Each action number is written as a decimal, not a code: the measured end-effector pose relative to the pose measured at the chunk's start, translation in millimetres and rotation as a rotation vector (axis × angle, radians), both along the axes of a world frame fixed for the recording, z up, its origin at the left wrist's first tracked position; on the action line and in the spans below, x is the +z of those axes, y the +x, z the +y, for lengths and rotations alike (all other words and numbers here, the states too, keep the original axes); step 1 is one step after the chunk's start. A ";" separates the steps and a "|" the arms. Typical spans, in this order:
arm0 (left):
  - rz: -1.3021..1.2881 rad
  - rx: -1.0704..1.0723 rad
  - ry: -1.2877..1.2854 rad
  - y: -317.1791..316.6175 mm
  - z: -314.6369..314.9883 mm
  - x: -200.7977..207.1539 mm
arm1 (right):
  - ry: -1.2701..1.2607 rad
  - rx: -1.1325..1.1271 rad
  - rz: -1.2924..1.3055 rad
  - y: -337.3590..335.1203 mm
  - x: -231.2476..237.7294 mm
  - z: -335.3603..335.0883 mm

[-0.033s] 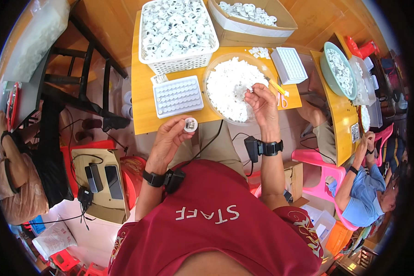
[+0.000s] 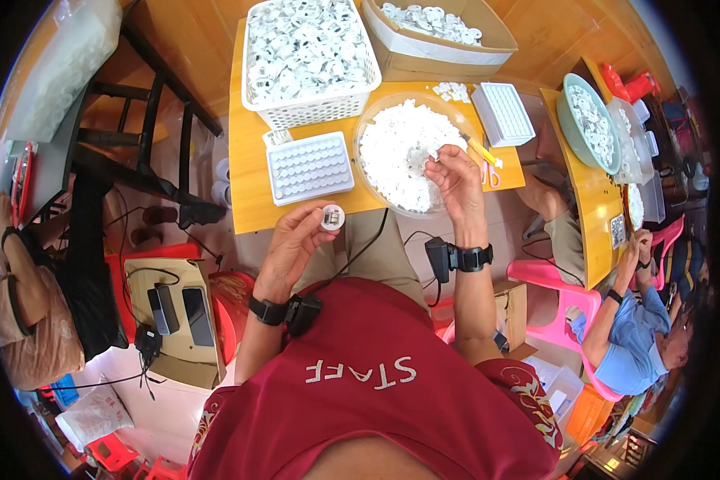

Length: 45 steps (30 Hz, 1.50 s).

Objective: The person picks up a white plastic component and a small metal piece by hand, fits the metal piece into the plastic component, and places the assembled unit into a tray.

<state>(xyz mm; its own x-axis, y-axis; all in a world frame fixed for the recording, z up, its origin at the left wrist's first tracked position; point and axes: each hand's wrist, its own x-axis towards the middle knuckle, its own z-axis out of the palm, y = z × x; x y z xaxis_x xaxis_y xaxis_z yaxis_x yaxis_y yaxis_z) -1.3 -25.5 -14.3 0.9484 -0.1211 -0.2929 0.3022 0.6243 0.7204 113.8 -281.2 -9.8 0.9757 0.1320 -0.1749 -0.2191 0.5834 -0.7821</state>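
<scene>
My left hand (image 2: pixel 290 242) holds a small round white plastic piece with metal parts inside (image 2: pixel 333 217) between thumb and fingers, just off the table's front edge. Over the right side of a wide clear bowl (image 2: pixel 415 214), heaped with small white plastic parts (image 2: pixel 396 152), is my right hand (image 2: pixel 462 186). Its thumb and fingertips pinch a tiny white part (image 2: pixel 435 156), whose shape is too small to make out. A white tray with rows of round pockets (image 2: pixel 310 170) lies left of the bowl, near my left hand.
Behind the tray stands a white basket (image 2: pixel 296 114) full of white pieces, beside a cardboard box (image 2: pixel 436 56) of similar pieces. A yellow cutter (image 2: pixel 482 152), scissors (image 2: pixel 492 177) and stacked trays (image 2: pixel 504 116) lie right. People sit on both sides; a pink chair (image 2: pixel 564 308) stands right.
</scene>
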 end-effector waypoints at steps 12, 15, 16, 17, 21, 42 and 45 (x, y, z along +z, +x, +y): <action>0.015 -0.017 0.029 4.7 -6.7 9.0 | -0.412 0.292 -0.239 -41.1 48.5 56.7; -0.008 -0.034 0.030 4.9 -4.8 14.3 | -0.474 0.372 -0.334 -49.1 52.7 69.9; -0.007 -0.030 0.027 4.8 -3.9 13.6 | -0.476 0.375 -0.334 -50.7 54.6 73.0; -0.006 -0.036 0.018 4.5 -2.9 12.5 | -0.604 0.420 -0.442 -52.1 57.4 75.2; -0.031 -0.044 -0.006 2.8 -0.3 12.3 | -0.774 0.472 -0.668 -55.2 55.4 86.6; -0.028 -0.052 0.037 2.3 -3.5 9.1 | -0.942 0.422 -0.777 -58.0 58.6 95.0; -0.073 -0.028 0.024 2.8 -7.1 11.6 | -0.942 0.392 -0.792 -56.4 60.6 97.5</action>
